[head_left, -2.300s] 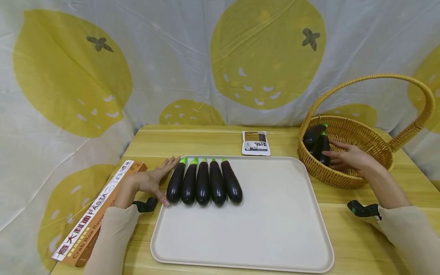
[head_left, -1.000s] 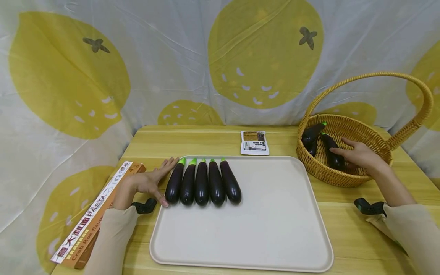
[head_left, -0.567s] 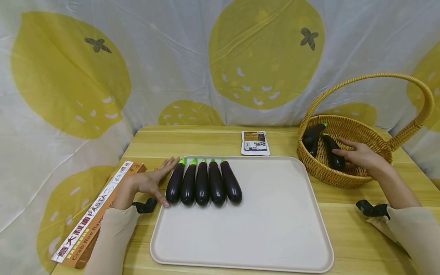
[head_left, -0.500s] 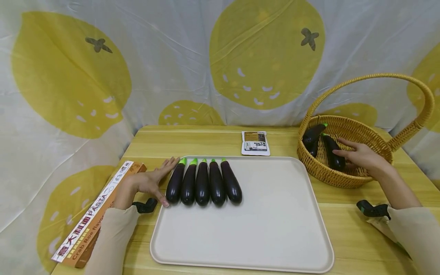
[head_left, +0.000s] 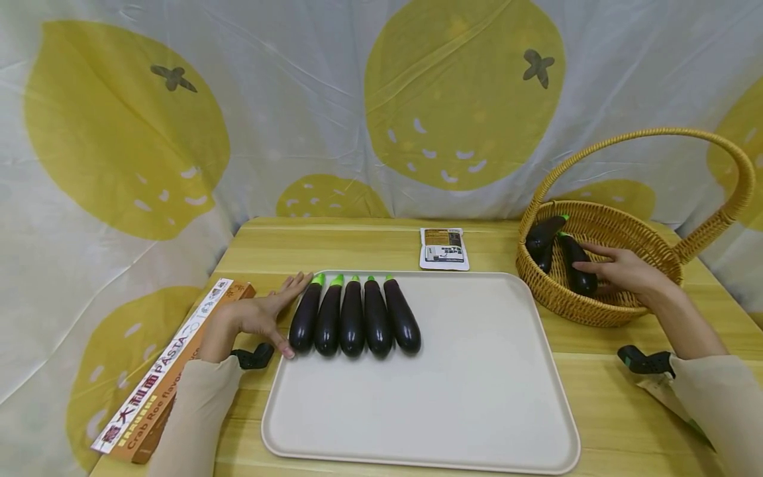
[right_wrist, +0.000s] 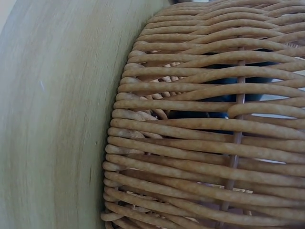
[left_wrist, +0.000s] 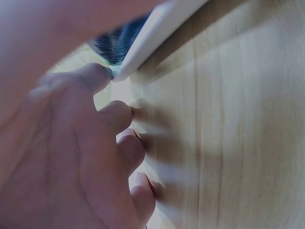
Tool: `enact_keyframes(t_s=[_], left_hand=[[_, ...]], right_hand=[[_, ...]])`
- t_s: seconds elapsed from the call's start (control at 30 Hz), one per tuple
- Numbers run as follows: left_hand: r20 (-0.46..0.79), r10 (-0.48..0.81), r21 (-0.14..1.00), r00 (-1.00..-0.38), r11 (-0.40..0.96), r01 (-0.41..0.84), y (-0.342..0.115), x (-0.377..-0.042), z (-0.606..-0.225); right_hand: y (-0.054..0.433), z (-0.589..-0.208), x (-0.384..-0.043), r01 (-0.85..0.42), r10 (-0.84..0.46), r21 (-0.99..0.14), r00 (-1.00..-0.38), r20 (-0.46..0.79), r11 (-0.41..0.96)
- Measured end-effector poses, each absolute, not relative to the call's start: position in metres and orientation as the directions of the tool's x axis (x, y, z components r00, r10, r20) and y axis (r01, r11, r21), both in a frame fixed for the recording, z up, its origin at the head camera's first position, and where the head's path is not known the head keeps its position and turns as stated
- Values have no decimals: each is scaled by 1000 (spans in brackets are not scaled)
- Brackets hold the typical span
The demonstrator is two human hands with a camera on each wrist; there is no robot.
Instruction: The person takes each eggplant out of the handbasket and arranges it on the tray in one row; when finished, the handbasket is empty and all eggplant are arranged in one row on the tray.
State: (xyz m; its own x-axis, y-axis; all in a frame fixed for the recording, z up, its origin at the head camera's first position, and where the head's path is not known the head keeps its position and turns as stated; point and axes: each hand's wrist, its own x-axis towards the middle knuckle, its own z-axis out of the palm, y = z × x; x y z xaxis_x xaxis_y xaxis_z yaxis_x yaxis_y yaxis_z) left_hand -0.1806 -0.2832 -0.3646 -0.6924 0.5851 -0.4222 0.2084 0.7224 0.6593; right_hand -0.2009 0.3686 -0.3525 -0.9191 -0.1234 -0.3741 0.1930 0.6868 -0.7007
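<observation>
Inside the wicker basket (head_left: 596,311), my right hand (head_left: 622,271) grips a dark eggplant (head_left: 577,268) from its right side; some of its fingers are hidden. Two more eggplants lie at the basket's left wall, the upper eggplant (head_left: 545,232) over a mostly covered one. My left hand (head_left: 259,315) lies spread at the left edge of the pale tray (head_left: 465,397), thumb by the rim, fingertips down on the table in the left wrist view. Several eggplants (head_left: 352,324) with green stems lie in a row on the tray's upper left. The basket's weave (right_wrist: 205,124) fills the right wrist view.
A pasta box (head_left: 161,377) lies slanted under and beside the left forearm. Behind the tray is a small white packet (head_left: 444,249). Another packet (head_left: 670,401) is partly under the right sleeve. The basket's handle (head_left: 644,134) arches above the right hand.
In the basket, the eggplant at my right hand has shifted right and toward me, away from the other two, then slightly back left. The left hand and the row have not moved.
</observation>
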Motion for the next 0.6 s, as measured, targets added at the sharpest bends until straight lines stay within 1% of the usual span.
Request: enact_keyframes(t_s=[0.33,0.47,0.6], left_hand=[[-424,585,663,-691,721,204,-283,-181,-365],[-429,581,665,-691,722,194,-283,-181,-365],[-429,579,664,-693,722,192,-283,-181,-364]], right_hand=[[368,-350,-199,197,-107,-698,-924,-366,688],[371,-340,-193,188,-101,-710,-934,-344,678],[374,-325,-186,173,-125,-732,-935,-333,659]])
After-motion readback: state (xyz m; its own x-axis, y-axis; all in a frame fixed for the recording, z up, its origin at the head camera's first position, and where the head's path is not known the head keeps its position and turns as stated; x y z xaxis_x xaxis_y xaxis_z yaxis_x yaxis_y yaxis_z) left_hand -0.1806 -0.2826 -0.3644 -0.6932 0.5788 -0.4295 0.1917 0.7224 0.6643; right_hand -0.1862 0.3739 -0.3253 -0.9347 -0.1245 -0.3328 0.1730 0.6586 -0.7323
